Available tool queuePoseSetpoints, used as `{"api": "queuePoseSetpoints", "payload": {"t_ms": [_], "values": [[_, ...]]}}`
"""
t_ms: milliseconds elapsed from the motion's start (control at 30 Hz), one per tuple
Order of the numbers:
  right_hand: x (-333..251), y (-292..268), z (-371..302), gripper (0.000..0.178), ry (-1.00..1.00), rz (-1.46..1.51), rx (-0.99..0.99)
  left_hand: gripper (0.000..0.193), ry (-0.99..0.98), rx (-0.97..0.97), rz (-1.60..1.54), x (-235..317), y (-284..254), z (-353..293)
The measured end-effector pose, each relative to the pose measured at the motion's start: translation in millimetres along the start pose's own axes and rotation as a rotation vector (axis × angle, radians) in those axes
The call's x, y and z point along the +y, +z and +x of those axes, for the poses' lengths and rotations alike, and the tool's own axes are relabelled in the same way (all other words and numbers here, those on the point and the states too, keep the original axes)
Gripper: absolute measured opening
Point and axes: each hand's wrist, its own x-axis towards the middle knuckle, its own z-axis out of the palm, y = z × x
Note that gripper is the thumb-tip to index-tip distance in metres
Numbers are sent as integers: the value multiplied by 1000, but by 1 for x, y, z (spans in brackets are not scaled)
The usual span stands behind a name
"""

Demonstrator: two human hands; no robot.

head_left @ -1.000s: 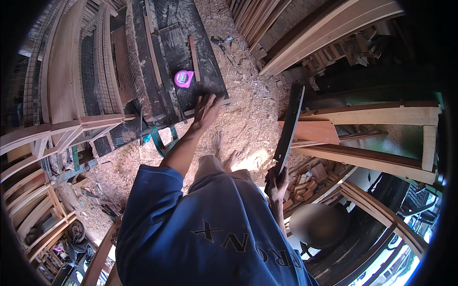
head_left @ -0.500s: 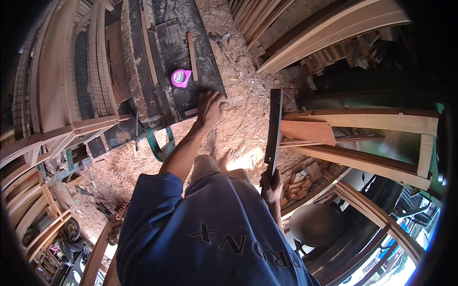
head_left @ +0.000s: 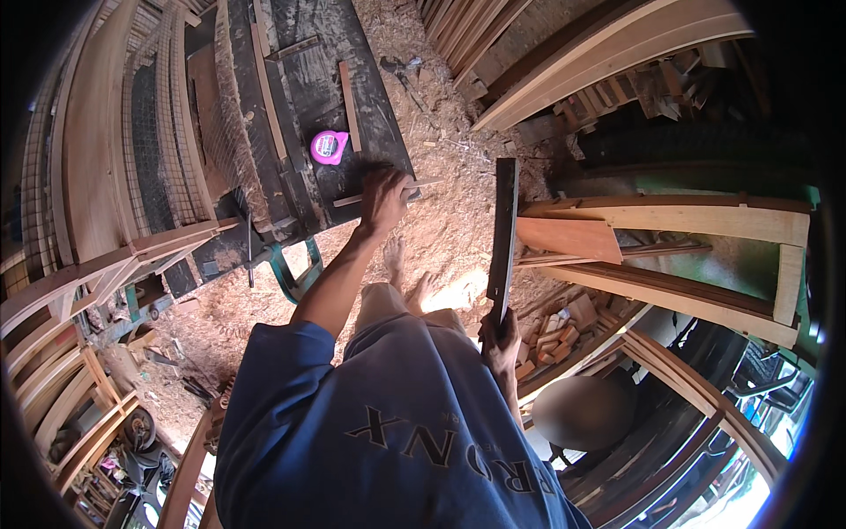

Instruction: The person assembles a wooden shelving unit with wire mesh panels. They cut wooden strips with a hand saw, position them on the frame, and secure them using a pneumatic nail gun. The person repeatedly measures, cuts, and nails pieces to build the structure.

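Over the dark, dust-strewn workbench [head_left: 300,97], left hand [head_left: 384,196] closes on a thin pale wooden strip [head_left: 388,192] beside a pink tape measure [head_left: 329,146] — right hand [head_left: 500,339] grips a long dark flat board [head_left: 503,238] upright, liable to tip if the grasp slackens.

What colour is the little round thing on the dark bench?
Bright pink tape measure, seen in the head view.

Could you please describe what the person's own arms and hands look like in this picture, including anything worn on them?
Both arms come out of short blue sleeves of a T-shirt with dark lettering across the front. Below the sleeves the forearms are bare. The left hand and the right hand wear no gloves, and no watch, ring or wristband can be made out. No cables or markings are seen on either arm.
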Motion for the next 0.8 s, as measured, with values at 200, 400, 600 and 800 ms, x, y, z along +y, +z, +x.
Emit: {"api": "queuePoseSetpoints", "payload": {"t_ms": [200,400,600,800], "values": [[-24,20,28,34,-95,-186,-65,14,-52,-12,42,6,2,-1],[-51,49,60,45,-214,-231,-199,10,-86,-58,123,8,4,1],[-62,60,65,47,-360,-279,-151,11,-120,-92,75,5,7,7],[-60,59,66,44,-253,-309,-194,8,-92,19,136,4,6,7]]}}
